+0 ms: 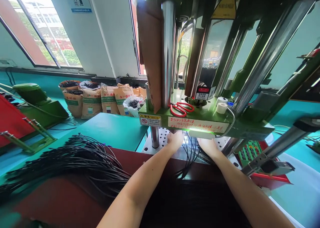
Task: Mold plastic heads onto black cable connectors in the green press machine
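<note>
Both arms reach under the lit front edge of a green press machine (160, 112). My left hand (175, 139) is at the left side of the metal mould area, its fingers hidden beneath the machine's plate. On the other side, my right hand (208, 144) also has its fingers out of sight under the light bar (202, 133). Several black cables (190, 153) come out between the two hands and hang over the front edge. Whether either hand grips them cannot be made out. A large bundle of black cables (82, 159) lies on the table to the left.
Red-handled scissors (182, 109) and white tape rolls (221, 107) rest on the press ledge. A green control box (251, 151) with buttons stands at the right. Steel columns (168, 55) rise above the hands. Filled sacks (91, 101) line the wall.
</note>
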Available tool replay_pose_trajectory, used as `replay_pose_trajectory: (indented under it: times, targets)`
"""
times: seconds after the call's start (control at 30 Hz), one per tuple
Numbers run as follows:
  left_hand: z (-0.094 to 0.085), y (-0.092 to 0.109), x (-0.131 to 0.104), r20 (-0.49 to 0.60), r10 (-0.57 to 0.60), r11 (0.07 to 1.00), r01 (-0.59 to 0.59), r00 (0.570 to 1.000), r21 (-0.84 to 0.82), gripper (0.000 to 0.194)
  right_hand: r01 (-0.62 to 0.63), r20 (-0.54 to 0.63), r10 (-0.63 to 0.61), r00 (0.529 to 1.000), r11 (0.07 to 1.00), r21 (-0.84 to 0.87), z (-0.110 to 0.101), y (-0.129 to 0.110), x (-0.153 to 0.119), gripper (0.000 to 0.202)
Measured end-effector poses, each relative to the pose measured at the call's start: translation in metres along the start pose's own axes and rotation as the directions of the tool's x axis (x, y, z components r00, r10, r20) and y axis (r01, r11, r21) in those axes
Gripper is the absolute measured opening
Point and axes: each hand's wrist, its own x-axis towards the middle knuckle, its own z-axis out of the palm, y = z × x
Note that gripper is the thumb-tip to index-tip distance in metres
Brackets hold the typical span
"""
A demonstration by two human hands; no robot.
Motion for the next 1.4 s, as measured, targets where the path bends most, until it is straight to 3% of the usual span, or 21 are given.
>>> replay_pose_trajectory:
  times: [0.1,0.2,0.5,0.67,0.83,0.97,1.4]
  targets:
    - [0.000,0.008,-0.003,-0.034,0.112,0.994,-0.112,0.993,-0.007,0.032,0.027,0.008,-0.027,1.000,1.000,-0.007,-0.004,-0.010,-0.003,0.030]
    - [0.006,0.011,-0.001,-0.052,0.152,0.988,-0.152,0.987,-0.001,0.027,0.018,0.013,-0.017,1.000,1.000,-0.023,0.001,-0.017,-0.004,0.027]
    - [0.022,0.006,0.005,-0.128,0.102,0.994,-0.105,0.987,-0.023,0.028,0.031,0.003,-0.031,0.999,0.999,0.011,0.013,-0.017,0.009,0.027]
    - [0.016,0.008,0.007,-0.117,0.104,0.993,-0.109,0.988,-0.038,0.029,0.068,-0.023,-0.067,0.997,0.996,0.057,0.013,-0.016,0.013,0.032]
    - [0.006,0.023,0.001,-0.143,0.135,0.987,-0.146,0.980,-0.072,0.029,0.122,-0.054,-0.117,0.992,0.989,0.083,0.001,-0.017,0.012,0.033]
    - [0.009,0.029,-0.003,-0.166,0.168,0.978,-0.186,0.972,-0.096,0.030,0.146,-0.056,-0.142,0.988,0.985,0.090,-0.001,-0.023,0.008,0.033]
    - [0.020,0.023,0.000,-0.159,0.117,0.981,-0.139,0.980,-0.136,0.028,0.050,-0.017,-0.049,0.999,0.992,0.114,0.016,-0.035,0.012,0.029]
